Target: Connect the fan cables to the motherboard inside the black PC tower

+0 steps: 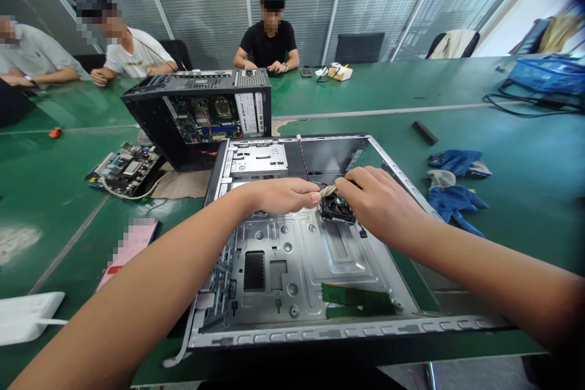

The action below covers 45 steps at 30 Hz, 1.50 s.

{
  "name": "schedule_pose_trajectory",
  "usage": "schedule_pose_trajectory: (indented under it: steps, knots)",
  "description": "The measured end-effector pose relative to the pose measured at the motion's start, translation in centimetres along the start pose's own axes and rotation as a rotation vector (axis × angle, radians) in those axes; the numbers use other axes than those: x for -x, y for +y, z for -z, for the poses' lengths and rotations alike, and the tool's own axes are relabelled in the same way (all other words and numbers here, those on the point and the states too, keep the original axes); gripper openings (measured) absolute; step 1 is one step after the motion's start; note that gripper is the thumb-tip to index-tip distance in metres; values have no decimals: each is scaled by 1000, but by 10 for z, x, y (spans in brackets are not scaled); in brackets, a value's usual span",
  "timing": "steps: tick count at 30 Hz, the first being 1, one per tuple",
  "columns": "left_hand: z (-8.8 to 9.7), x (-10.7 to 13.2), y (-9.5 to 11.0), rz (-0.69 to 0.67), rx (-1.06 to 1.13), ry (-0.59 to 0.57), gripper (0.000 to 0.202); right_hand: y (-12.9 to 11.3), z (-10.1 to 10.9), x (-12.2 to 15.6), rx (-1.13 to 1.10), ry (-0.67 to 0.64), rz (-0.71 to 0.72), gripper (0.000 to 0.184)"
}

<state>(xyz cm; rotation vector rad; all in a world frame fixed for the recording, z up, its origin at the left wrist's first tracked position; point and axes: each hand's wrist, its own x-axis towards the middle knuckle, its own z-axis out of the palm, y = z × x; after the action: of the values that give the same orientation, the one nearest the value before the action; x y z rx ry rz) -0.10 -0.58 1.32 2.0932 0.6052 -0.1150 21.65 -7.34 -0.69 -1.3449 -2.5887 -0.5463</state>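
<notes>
Both hands meet over the open case (301, 336), which lies flat on the green table (503, 152). The right hand (384, 204) closes around a small black fan (337, 208), held just above the case floor. The left hand (283, 195) pinches its cable (328, 191) between fingertips. The fan looks light and its plastic blades fragile, so it is best gripped by the frame. The cable seems thin and limp.

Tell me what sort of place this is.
Probably a computer assembly or repair workshop: an open computer case on a green worktable, a second case and loose circuit board beside it. The right hand holds a small fan, the left hand its cable.
</notes>
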Motion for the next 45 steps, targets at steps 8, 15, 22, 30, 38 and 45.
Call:
schedule_pose_trajectory:
  steps: [8,15,22,30,38,45]
  knots:
    - [3,3,7,9,7,105,25,-1,16,-14,150,-36,34,31]
    - [2,2,8,13,-1,21,27,-14,23,-2,106,-124,-57,30]
    - [1,0,5,13,-80,-3,27,-13,12,6,-5,-188,-100,34]
    - [-1,0,4,17,-226,44,29,-3,-3,1,-345,-281,-137,41]
    - [-9,0,10,43,-518,123,31,6,-8,-2,-865,-440,-225,49]
    - [-11,1,9,81,-560,154,33,8,-17,-3,-968,-475,-232,49]
